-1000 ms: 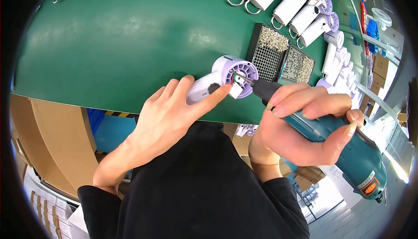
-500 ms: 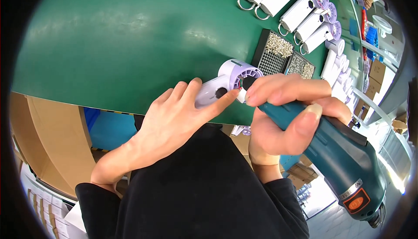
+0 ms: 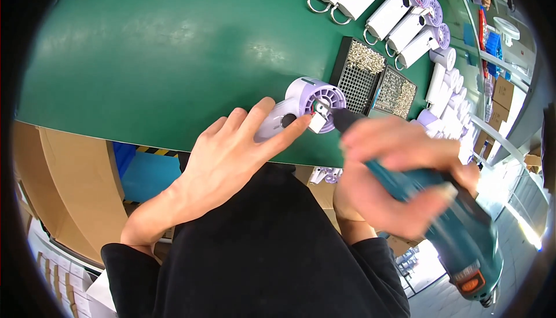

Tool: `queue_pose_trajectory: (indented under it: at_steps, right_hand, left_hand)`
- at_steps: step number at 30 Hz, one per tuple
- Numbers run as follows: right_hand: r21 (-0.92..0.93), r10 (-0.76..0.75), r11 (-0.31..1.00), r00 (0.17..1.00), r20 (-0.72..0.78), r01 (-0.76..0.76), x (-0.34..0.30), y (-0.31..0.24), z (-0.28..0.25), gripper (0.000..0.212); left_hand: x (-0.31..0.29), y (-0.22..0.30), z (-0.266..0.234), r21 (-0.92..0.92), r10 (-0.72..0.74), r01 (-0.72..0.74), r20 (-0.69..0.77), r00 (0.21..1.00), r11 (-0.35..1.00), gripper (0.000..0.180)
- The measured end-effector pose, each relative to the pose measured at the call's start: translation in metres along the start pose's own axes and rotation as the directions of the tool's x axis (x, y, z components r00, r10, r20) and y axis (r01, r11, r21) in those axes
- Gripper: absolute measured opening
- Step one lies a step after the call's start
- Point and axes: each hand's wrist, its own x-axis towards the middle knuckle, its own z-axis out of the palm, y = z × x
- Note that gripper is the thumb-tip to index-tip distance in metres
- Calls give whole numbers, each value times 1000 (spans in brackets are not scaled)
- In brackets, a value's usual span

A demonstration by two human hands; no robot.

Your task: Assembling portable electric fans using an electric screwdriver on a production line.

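Note:
A small handheld fan (image 3: 296, 91), white-bodied with a lavender ring head, lies near the table's front edge. My left hand (image 3: 229, 153) is closed on its body, the index fingertip against the head by a small white piece. In my right hand (image 3: 399, 159), blurred by motion, is a dark green electric screwdriver (image 3: 457, 248). Its black nose and thin bit point at the fan's open head, where a round metal hub and coloured wires show. Whether the bit touches anything inside I cannot tell.
Beyond the fan stand a black screw tray (image 3: 354, 89) and a smaller screw tray (image 3: 379, 99), both holding many small screws. Several white fan bodies (image 3: 388, 12) with ring loops lie at the back right, more lavender-and-white parts (image 3: 443, 89) along the right. A cardboard box (image 3: 78, 187) sits lower left.
My right hand has drawn the screwdriver back to the right, away from the fan, uncovering the hub in its head. My left hand stays on the fan with little movement.

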Motion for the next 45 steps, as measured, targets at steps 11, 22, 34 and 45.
queue_pose_trajectory:
  at_steps: [11, 22, 34, 45]
  right_hand:
    - [-168, -43, 985, 864, -502, -48, -7, 15, -67, 19]
    - [-235, -64, 969, 839, -540, -77, -12, 37, -85, 25]
    - [-230, -58, 970, 854, -518, -73, -13, 42, -86, 25]
    - [-207, -90, 978, 853, -515, -21, -14, 36, -89, 19]
  left_hand:
    - [2, 11, -1, -8, -44, 45, 46, 998, 999, 71]
    - [6, 16, 4, 26, -67, 66, 31, 997, 997, 76]
    - [7, 15, 6, -2, -63, 63, 41, 997, 998, 81]
    - [6, 13, 7, -13, -54, 55, 39, 998, 998, 79]
